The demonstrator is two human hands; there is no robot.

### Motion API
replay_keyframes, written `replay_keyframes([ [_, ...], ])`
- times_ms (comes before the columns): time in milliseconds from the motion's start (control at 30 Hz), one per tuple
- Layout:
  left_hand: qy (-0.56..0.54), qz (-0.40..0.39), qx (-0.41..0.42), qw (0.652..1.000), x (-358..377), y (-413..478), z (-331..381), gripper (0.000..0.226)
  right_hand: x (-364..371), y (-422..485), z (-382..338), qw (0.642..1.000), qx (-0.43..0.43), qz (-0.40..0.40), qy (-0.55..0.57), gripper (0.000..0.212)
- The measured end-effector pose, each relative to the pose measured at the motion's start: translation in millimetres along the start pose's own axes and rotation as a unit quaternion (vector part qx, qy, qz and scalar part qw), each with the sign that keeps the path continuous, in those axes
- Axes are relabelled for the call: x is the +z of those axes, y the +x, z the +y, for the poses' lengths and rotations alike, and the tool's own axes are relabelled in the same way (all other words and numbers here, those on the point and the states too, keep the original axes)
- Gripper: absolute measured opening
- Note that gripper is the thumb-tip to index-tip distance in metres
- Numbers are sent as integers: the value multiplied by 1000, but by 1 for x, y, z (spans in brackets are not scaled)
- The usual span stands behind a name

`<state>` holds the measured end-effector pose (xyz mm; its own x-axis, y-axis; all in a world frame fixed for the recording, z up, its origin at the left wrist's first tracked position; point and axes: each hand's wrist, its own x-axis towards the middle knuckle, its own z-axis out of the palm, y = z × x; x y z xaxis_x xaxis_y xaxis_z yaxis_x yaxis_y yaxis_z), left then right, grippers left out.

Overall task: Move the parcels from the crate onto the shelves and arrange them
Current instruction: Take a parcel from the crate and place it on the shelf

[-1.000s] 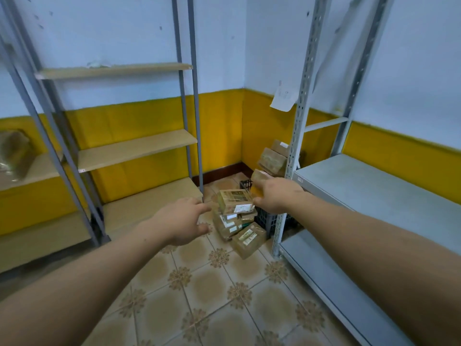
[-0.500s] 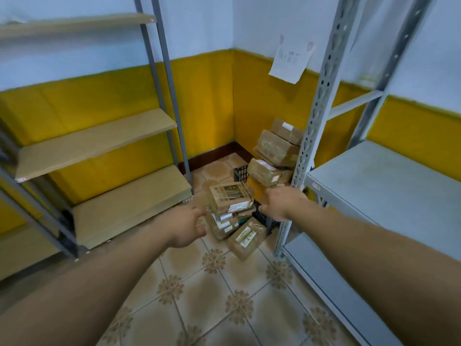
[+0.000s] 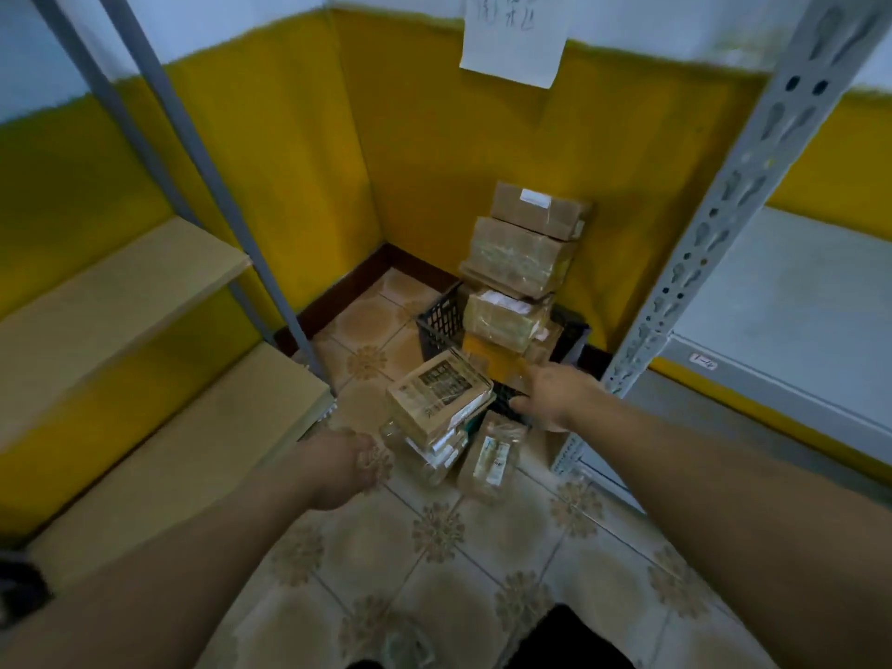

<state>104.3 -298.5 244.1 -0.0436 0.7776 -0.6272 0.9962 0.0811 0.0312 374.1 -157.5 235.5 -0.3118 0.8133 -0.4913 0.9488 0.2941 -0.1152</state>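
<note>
Parcels [image 3: 523,255] are stacked in the black crate [image 3: 437,321] in the corner, with a smaller pile [image 3: 437,403] on the floor [image 3: 482,562] just before it. The right hand [image 3: 555,395] reaches at the crate's near edge, fingers straight and empty. The left hand [image 3: 345,463] is beside the smaller pile, its fingers too blurred to tell.

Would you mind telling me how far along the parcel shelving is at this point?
Done: nothing visible; the pale wooden shelves and grey metal shelf show no parcels. In hand: left hand and right hand reach toward the brown cardboard parcels piled on the tiled floor, neither clearly gripping one. Left: that pile and the tall parcel stack in the black plastic crate.
</note>
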Motion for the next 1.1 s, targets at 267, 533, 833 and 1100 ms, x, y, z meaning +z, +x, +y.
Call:
replay_keyframes([
  [267,-24,-53,54,997,-54,136,-59,57,19,89,-4,988,89,-63,106,66],
  [533,-97,-69,33,992,-31,300,-84,57,78,244,-1,959,129,-97,232,61],
  [833,-255,-89,25,963,70,484,-106,96,216,388,-24,913,236,-39,331,89],
  [1100,-414,-140,45,898,135,526,-126,86,288,415,-65,738,328,50,587,99],
])
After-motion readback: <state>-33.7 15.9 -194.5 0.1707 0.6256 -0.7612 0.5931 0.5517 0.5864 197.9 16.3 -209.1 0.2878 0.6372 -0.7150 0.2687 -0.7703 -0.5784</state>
